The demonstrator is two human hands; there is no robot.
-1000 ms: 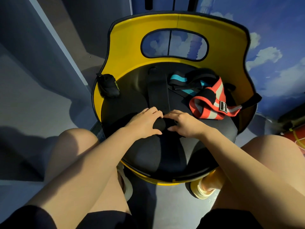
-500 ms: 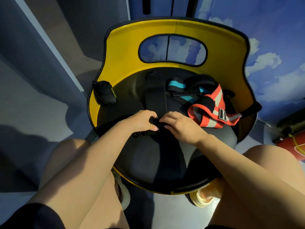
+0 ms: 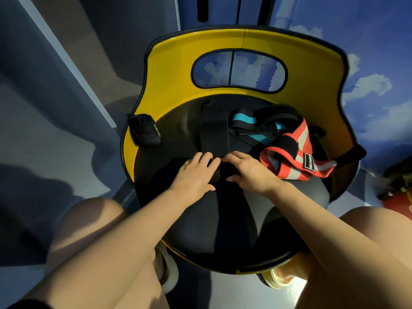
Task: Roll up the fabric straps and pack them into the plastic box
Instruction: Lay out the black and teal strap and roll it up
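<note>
Black strap runs up the dark seat; left hand and right hand curl round its rolled end; red-and-grey strap just right, teal one behind; small pouch far left.

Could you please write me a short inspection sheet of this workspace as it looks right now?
Surface: black seat of a yellow-backed chair.
Job's things: black strap flat on the seat, near end rolled under both hands; red-and-grey strap and teal-and-black strap heaped to the right; plastic box: nothing seen.
Clutter: small black pouch at the seat's left edge.
Grip: left hand and right hand both curl round the roll.
Cables: nothing seen.
Surroundings: blue cloud-painted wall, grey floor.
</note>
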